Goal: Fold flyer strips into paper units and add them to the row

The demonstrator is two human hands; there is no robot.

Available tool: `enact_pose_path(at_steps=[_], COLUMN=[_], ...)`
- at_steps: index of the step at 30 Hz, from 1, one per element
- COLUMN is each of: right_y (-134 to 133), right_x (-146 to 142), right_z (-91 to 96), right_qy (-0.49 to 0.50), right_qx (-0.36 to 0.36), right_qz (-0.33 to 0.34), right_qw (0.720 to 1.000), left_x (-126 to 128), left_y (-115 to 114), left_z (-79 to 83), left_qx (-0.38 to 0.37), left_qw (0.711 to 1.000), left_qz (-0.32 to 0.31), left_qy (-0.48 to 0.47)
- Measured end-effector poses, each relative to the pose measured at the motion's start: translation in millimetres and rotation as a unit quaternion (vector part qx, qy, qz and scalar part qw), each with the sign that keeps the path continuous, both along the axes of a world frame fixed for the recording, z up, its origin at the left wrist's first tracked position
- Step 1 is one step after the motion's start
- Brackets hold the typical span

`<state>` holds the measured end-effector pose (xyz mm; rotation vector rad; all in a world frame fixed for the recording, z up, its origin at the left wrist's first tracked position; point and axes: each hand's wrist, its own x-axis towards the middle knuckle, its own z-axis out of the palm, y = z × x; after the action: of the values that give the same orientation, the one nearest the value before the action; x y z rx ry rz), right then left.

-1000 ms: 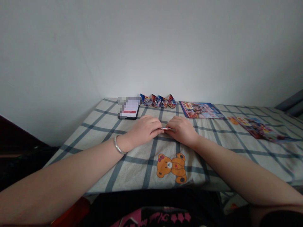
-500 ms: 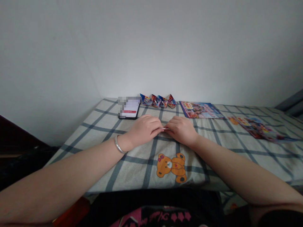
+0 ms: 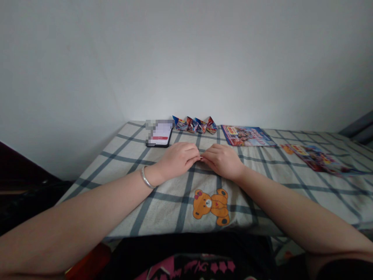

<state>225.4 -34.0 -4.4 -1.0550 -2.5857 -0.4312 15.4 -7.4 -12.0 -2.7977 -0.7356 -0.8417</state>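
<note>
Clock face centred on the thin piece, 12 o'clock toward the wall.

**Hand state.** At 9 o'clock: left hand, thumb and fingers closed in a pinch on the thin piece. At 3 o'clock: right hand, closed in a matching pinch on the opposite end. Only a narrow pale edge visible between the two hands; full shape, print and number of layers not determinable. At 8 o'clock on the left wrist: silver bracelet.

**Progress.** Apparently complete: folded pieces at 12 o'clock, set in a row near the wall, creased into angular points; exact count not certain. Apparently in work: thin piece, low over the checked tablecloth, not yet released. Apparently unworked: flat sheet at 2 o'clock and far sheet at 3 o'clock, both printed in colour, both well apart from the right hand. Remaining number of folds: not determinable from this view.

**Containers.** On the tablecloth: none identifiable. Between 8 and 9 o'clock, beyond the cloth edge: dark mass, possibly a bag, contents not visible.

**Other items.** At 10 o'clock: phone, lying flat with lit screen, partly masked by pixel blocks, just beside the folded pieces. At 6 o'clock: bear print on the cloth.
</note>
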Motion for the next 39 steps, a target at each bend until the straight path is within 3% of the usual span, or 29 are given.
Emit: enact_pose_path(at_steps=[7, 12, 22, 31, 39], right_y=[0.7, 2.4, 1.8, 1.9, 2.2], right_x=[2.4, 5.5, 6.1, 5.8, 9.0], right_z=[-2.3, -5.4, -6.0, -4.7, -4.2], right_qy=[-0.002, 0.022, 0.044, 0.073, 0.099], right_qx=[0.02, 0.045, 0.05, 0.054, 0.022], right_qz=[-0.027, -0.007, 0.043, 0.029, 0.027], right_qw=[0.999, 0.999, 0.997, 0.995, 0.994], left_x=[-2.8, -3.4, -2.8, -2.4, -5.9], left_y=[5.8, 7.6, 8.5, 8.7, 9.8], left_z=[-4.2, -5.6, -8.5, -5.1, -4.9], left_qx=[-0.044, -0.074, -0.025, 0.002, 0.015], left_qw=[0.999, 0.997, 0.998, 0.997, 0.998], left_qz=[-0.005, -0.005, 0.022, 0.04, 0.016], left_qy=[-0.032, -0.037, 0.053, 0.066, 0.052])
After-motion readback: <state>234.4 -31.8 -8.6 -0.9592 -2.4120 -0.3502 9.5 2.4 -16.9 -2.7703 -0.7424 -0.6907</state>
